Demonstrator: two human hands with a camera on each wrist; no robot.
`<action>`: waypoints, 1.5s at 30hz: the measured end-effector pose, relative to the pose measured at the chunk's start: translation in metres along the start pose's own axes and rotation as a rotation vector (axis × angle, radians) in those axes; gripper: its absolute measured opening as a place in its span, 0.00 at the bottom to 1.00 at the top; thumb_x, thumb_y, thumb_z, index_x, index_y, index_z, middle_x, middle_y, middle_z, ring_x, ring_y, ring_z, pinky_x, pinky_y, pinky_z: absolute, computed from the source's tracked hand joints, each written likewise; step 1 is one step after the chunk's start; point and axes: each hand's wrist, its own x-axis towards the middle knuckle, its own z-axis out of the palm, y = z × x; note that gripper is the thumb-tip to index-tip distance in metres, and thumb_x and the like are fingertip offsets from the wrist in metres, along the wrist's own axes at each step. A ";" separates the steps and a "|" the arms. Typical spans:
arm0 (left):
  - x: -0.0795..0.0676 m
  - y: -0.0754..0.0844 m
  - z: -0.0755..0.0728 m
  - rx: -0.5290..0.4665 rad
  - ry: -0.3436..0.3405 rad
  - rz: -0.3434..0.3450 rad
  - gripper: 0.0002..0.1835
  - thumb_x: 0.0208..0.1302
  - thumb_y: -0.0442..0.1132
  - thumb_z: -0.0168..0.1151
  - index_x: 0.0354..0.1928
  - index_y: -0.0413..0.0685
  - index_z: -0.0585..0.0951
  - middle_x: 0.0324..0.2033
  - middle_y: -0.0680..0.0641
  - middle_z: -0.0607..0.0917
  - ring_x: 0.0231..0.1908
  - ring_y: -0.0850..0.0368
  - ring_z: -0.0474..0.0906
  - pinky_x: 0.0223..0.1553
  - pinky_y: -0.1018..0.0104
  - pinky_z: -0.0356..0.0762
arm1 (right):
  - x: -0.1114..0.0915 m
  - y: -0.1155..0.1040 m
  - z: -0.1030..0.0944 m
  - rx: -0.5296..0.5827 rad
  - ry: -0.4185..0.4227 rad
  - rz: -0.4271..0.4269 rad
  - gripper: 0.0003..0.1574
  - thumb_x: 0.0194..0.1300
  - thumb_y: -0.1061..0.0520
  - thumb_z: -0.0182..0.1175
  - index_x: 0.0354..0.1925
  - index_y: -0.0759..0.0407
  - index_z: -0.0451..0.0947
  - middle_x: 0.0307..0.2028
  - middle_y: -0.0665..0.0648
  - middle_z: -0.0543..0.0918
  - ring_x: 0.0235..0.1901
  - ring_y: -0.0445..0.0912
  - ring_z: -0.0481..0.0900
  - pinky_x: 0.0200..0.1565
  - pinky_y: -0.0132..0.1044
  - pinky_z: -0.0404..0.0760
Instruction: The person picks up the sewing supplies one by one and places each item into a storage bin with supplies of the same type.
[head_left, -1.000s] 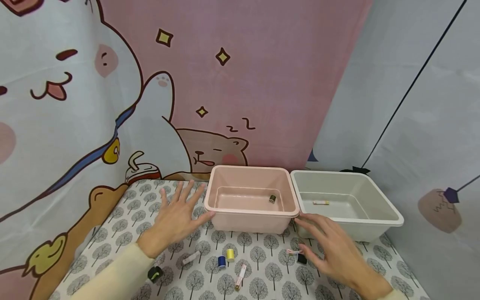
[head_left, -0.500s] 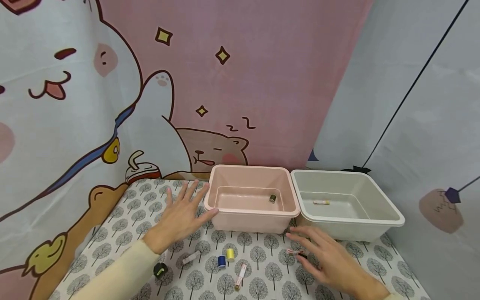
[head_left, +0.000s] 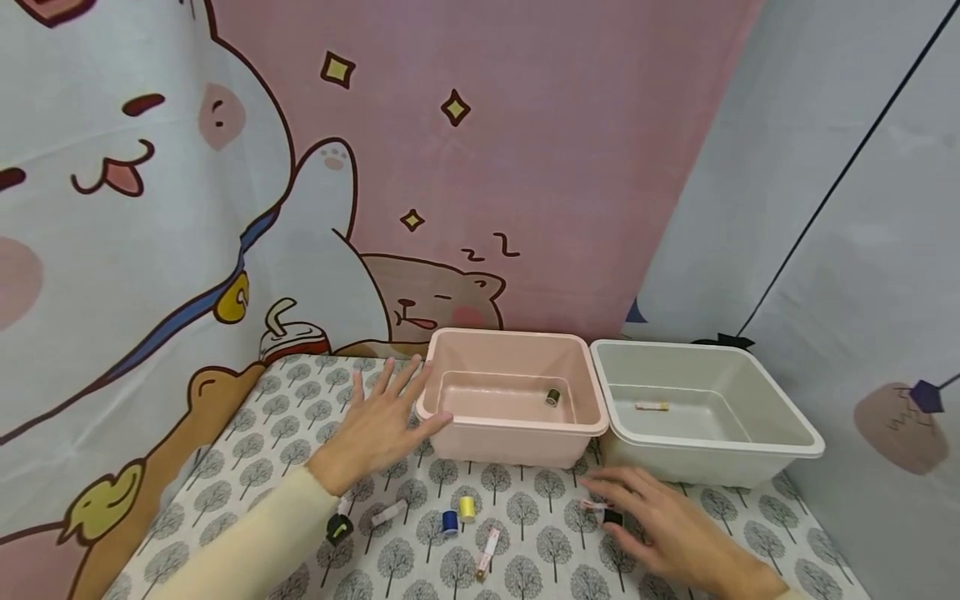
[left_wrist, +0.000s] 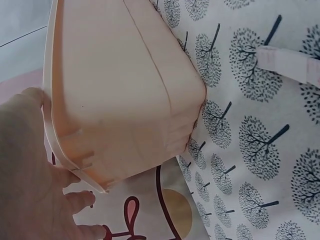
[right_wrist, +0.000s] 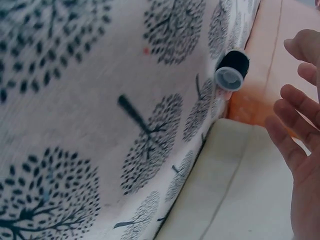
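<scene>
My left hand (head_left: 378, 437) spreads its fingers at the left end of the pink bin (head_left: 510, 442). In the left wrist view, its thumb and a finger touch the rim. My right hand (head_left: 663, 525) hovers with loosely bent fingers just right of a black thread spool (head_left: 612, 517) and a small pinkish-white piece (head_left: 592, 505). The right wrist view shows the black spool (right_wrist: 233, 67) apart from the fingers. A dark green spool (head_left: 552, 397) lies in the pink bin. A slim pale stick with a yellow end (head_left: 652, 407) lies in the off-white bin (head_left: 697, 458).
On the tree-print cloth lie a blue spool (head_left: 450, 522), a yellow spool (head_left: 467, 508), a pinkish-white stick (head_left: 488, 552), a whitish piece (head_left: 388, 512) and a black item with a green mark (head_left: 339, 528). Printed curtains (head_left: 555, 167) hang behind the bins.
My right hand has drawn back from the off-white bin's front corner down to beside the black spool. My left hand has shifted slightly right along the pink bin. The view turned a little.
</scene>
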 end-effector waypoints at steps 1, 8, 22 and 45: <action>0.001 0.001 0.000 -0.002 -0.005 0.004 0.54 0.83 0.82 0.48 0.96 0.58 0.57 0.96 0.48 0.53 0.95 0.31 0.42 0.87 0.10 0.32 | -0.002 0.002 0.001 0.004 -0.005 0.004 0.52 0.65 0.49 0.87 0.82 0.34 0.79 0.71 0.43 0.86 0.64 0.41 0.89 0.57 0.47 0.97; 0.010 0.008 0.001 0.003 -0.047 -0.001 0.55 0.82 0.84 0.46 0.97 0.61 0.52 0.96 0.49 0.49 0.96 0.33 0.41 0.88 0.13 0.29 | -0.009 0.012 0.005 0.006 -0.010 -0.006 0.49 0.61 0.51 0.90 0.78 0.39 0.84 0.67 0.43 0.86 0.60 0.39 0.89 0.52 0.40 0.95; 0.015 0.011 0.000 0.007 -0.081 -0.024 0.60 0.79 0.88 0.42 0.97 0.60 0.48 0.96 0.52 0.44 0.96 0.37 0.38 0.89 0.14 0.26 | -0.010 0.020 0.010 0.192 -0.106 0.029 0.33 0.65 0.56 0.87 0.66 0.43 0.90 0.53 0.42 0.84 0.41 0.29 0.76 0.34 0.26 0.80; 0.013 0.010 0.003 -0.002 -0.080 -0.025 0.62 0.79 0.89 0.40 0.98 0.57 0.47 0.96 0.52 0.44 0.96 0.35 0.40 0.89 0.14 0.28 | -0.009 0.023 0.020 0.310 -0.111 -0.004 0.33 0.58 0.69 0.85 0.60 0.50 0.92 0.48 0.45 0.84 0.38 0.26 0.80 0.33 0.22 0.83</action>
